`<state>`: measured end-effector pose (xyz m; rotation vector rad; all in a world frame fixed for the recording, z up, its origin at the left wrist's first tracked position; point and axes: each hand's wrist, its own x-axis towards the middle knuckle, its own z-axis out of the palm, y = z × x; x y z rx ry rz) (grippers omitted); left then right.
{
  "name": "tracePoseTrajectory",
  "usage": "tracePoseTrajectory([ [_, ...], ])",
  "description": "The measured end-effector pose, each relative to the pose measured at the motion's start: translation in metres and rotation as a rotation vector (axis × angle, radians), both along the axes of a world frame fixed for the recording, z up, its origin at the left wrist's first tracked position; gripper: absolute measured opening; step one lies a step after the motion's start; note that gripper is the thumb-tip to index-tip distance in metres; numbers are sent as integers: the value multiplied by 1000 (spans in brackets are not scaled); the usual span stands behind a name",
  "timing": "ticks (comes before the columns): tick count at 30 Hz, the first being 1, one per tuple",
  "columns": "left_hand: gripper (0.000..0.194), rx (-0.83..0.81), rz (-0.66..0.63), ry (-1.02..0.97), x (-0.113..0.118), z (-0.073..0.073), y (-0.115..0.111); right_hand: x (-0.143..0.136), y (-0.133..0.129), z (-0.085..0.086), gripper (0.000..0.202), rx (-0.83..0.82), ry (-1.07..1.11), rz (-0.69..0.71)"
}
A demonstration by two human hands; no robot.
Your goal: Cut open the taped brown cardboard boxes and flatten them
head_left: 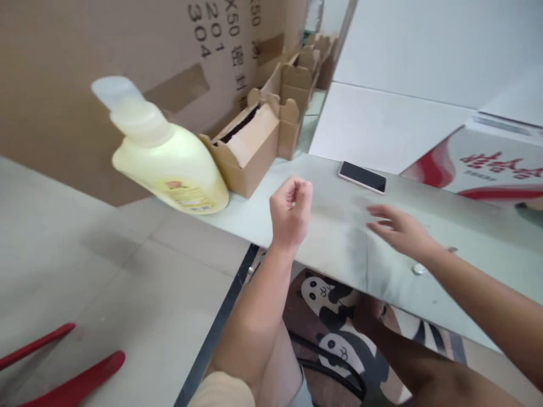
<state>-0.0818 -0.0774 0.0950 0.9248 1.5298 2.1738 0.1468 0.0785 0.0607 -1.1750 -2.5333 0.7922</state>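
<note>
My left hand is raised over the pale table, closed in a fist with the thumb against the curled fingers. What the fist holds, if anything, is hidden. To its right, my right hand hovers above the table with fingers apart and nothing in them. A smartphone with a dark screen lies just beyond my right hand. Beneath the right wrist sits a small round silvery piece, with part of another small object showing beside the forearm.
At left stand a pale yellow pump-less bottle and open cardboard boxes, before a large printed carton. A red-and-white box is at right. Red handles or legs show lower left; a panda-patterned mat lies below.
</note>
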Motion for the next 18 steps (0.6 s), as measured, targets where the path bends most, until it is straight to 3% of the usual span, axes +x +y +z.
tracePoseTrajectory([
  [2,36,100,160,46,-15,15,-20,-84,-32,10,37,60,52,259],
  [5,34,271,295,72,-28,34,-42,-193,-66,39,43,274,222,539],
  [7,33,390,324,71,-35,44,-51,-248,-77,57,49,365,256,630],
  [9,36,462,337,74,-40,49,-56,-284,-82,69,53,403,210,676],
  [11,40,484,361,84,-45,51,-59,-301,-83,73,54,413,129,679],
  [13,41,467,393,70,-48,51,-61,-300,-80,72,44,429,111,635],
  [15,37,434,412,29,-49,49,-61,-283,-75,69,27,445,139,561],
  [18,34,383,427,-3,-48,46,-59,-233,-67,66,13,379,155,441],
])
